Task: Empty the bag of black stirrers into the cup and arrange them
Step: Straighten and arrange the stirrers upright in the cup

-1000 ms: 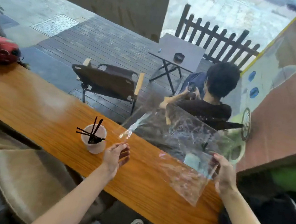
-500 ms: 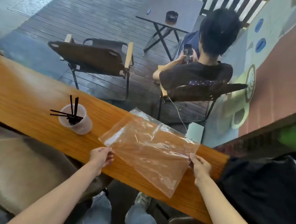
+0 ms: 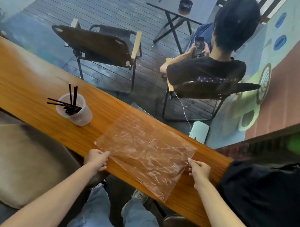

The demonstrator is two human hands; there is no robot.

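The long orange-brown wooden counter (image 3: 26, 76) runs out of view at the left edge, and at the right its end is hidden under a black fabric bag (image 3: 271, 201) that is itself cut off by the right edge. Inside the translucent plastic cup (image 3: 74, 110) the lower ends of the thin black stirrers (image 3: 70, 101) merge into one dark clump, so their number cannot be told. The fingertips of the left hand (image 3: 96, 159) and the right hand (image 3: 199, 170) are hidden at the near edge of the crinkled clear plastic bag (image 3: 146, 151), and it is unclear whether anything small remains inside it.
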